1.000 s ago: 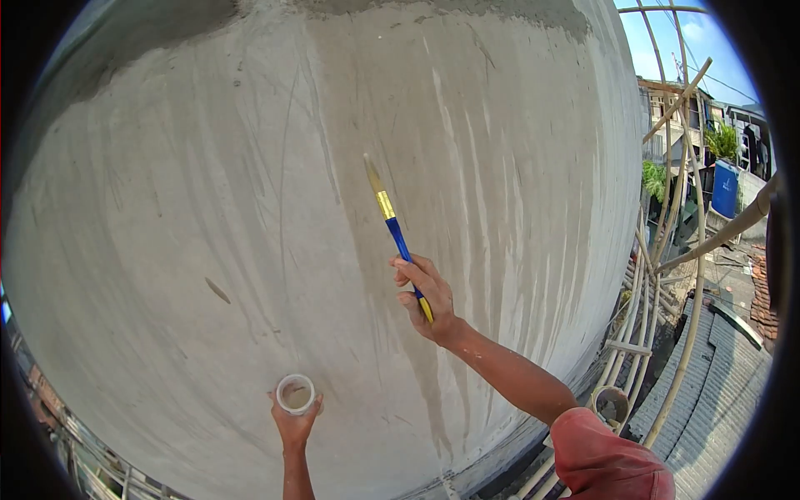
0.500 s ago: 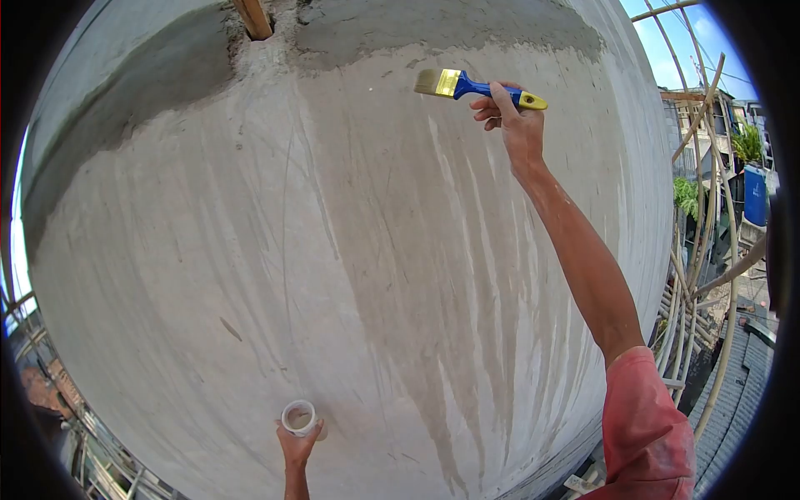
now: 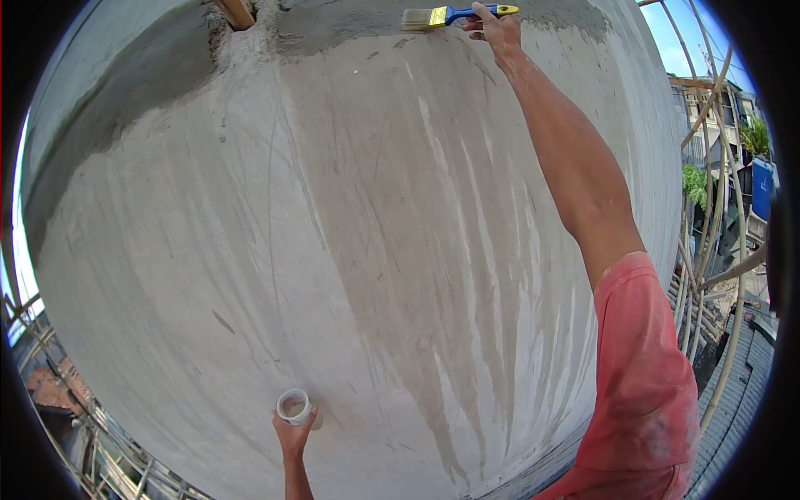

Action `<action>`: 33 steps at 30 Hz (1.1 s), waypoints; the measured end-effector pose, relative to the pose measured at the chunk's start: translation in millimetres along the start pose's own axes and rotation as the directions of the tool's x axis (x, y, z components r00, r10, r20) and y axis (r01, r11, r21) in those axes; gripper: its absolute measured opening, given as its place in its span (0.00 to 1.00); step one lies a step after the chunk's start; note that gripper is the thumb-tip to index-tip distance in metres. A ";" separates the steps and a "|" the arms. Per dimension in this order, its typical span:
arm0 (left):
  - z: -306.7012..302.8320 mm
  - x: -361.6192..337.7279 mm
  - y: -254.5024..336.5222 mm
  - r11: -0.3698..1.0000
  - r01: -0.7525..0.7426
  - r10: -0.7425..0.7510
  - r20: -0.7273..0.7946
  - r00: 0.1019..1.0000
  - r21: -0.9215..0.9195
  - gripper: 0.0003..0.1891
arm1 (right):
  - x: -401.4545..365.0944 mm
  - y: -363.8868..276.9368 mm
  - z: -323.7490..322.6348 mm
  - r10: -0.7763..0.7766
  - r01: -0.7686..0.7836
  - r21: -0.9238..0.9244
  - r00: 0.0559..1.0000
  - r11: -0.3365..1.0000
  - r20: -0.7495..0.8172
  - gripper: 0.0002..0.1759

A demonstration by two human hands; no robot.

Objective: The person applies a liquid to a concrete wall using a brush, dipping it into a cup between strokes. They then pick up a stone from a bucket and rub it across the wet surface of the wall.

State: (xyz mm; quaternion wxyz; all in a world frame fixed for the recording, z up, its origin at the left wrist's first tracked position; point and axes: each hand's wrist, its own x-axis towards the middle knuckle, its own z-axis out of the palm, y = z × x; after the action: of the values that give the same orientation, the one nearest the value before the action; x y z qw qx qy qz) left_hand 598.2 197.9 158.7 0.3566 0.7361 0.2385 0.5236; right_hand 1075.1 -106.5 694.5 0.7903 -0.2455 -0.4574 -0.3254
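High on the wall (image 3: 225,250), my right hand (image 3: 498,35) grips a paintbrush (image 3: 457,15) by its blue and yellow handle. The brush lies nearly level with its pale bristles pointing left, over the lower edge of the dark grey plaster band (image 3: 342,23). At the bottom, my left hand (image 3: 293,433) is wrapped round a small white cup (image 3: 293,406), held upright in front of the wall; its open top shows something pale inside. Darker wet-looking streaks run down the wall below the brush.
A wooden beam (image 3: 236,13) sticks out of the wall at the top left. Bamboo poles (image 3: 715,200) stand along the right side, with a blue barrel (image 3: 762,188) and a corrugated roof (image 3: 733,392) beyond. More poles (image 3: 108,450) show at the lower left.
My right hand has moved the paintbrush up and slightly left, from the bare wall to the dark plaster edge. My left hand with the cup stays nearly in place.
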 end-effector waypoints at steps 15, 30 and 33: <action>5.7 -0.1 9.0 0.999 -0.030 0.031 -0.038 0.999 0.013 0.24 | -137.0 -68.7 198.1 -0.534 0.740 -0.422 0.671 0.523 0.515 0.10; 7.6 -1.1 8.2 1.000 0.003 -0.004 -0.068 0.998 -0.014 0.25 | 26.1 -16.6 -115.2 -0.417 0.275 -0.636 0.905 0.721 -0.081 0.10; 8.9 -1.0 7.8 1.000 -0.008 0.009 -0.081 0.997 0.019 0.25 | 4.7 -23.9 -65.8 -0.481 0.465 -0.663 0.859 0.587 0.177 0.11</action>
State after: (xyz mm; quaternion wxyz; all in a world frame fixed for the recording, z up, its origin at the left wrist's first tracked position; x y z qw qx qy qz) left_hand 606.1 189.8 162.4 0.3376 0.7186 0.2543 0.5522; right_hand 1096.3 -169.0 670.5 0.5319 -0.3854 -0.3439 -0.6710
